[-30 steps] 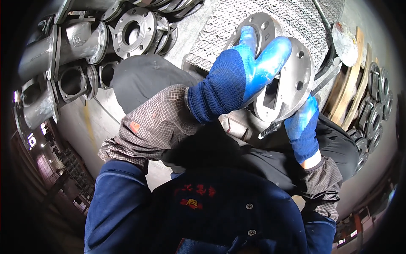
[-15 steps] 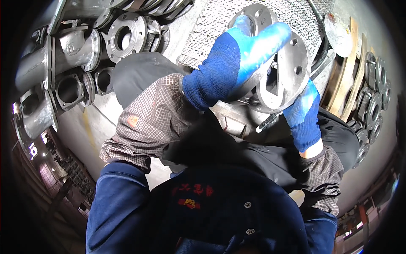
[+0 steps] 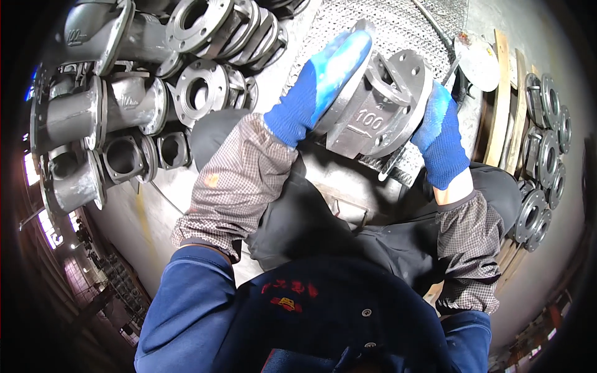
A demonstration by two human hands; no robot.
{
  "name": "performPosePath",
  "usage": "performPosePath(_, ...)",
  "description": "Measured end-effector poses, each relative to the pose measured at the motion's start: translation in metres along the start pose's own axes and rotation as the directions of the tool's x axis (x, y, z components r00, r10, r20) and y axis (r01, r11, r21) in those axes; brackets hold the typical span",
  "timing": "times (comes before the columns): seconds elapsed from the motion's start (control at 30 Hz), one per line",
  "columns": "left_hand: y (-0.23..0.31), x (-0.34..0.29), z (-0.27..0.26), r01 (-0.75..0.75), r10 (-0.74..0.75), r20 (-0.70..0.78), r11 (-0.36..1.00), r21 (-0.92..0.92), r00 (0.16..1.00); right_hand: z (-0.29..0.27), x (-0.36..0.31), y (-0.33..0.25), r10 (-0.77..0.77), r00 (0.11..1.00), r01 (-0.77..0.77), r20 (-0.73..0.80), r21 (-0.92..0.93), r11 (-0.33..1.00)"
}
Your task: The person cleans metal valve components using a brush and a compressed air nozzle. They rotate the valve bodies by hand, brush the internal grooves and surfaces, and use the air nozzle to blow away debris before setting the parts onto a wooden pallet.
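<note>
A person's blue-gloved left hand (image 3: 329, 81) lies long-fingered against one end of a grey cylindrical metal casting with round flanges (image 3: 370, 115); the blue-gloved right hand (image 3: 437, 124) cups the opposite flange. The casting is braced between both hands, tilted, in front of the knees in dark trousers (image 3: 398, 242), by a silver, rough-patterned surface (image 3: 373, 18). It looks heavy: should the flat left palm slide on the smooth rim, it could roll and pinch fingers or drop toward the legs.
</note>
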State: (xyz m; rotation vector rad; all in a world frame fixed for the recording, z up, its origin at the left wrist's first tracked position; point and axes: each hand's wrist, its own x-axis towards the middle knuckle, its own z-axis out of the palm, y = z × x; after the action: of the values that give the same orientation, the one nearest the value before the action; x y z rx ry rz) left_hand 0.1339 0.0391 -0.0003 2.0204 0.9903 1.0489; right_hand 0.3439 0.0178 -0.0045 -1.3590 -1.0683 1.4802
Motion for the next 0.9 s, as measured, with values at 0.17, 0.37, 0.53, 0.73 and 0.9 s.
performPosePath(0.17,-0.003,-0.003,-0.008,0.028,-0.027,-0.019,0.998,0.055,0.999,0.012,0.005,-0.007,-0.064,0.996,0.063,-0.061,-0.025,0.998)
performPosePath(0.37,-0.009,0.014,-0.009,0.391,-0.627,0.110,0.330,-0.859,0.772,0.032,0.022,-0.003,0.224,0.972,-0.186,-0.069,0.360,0.914)
performPosePath(0.53,-0.021,0.025,-0.013,0.307,-0.591,0.018,0.393,-0.867,0.807,0.043,0.011,-0.011,-0.075,0.990,0.067,-0.120,-0.071,0.995)
performPosePath(0.73,-0.007,0.015,-0.017,0.332,-0.773,-0.034,0.311,-0.891,0.633,0.038,0.005,-0.031,0.128,0.991,-0.133,-0.051,-0.116,0.984)
performPosePath(0.9,0.022,0.023,-0.015,0.326,-0.841,0.117,0.074,-0.942,0.528,0.012,-0.006,-0.043,-0.134,0.990,0.138,0.040,-0.141,0.980)
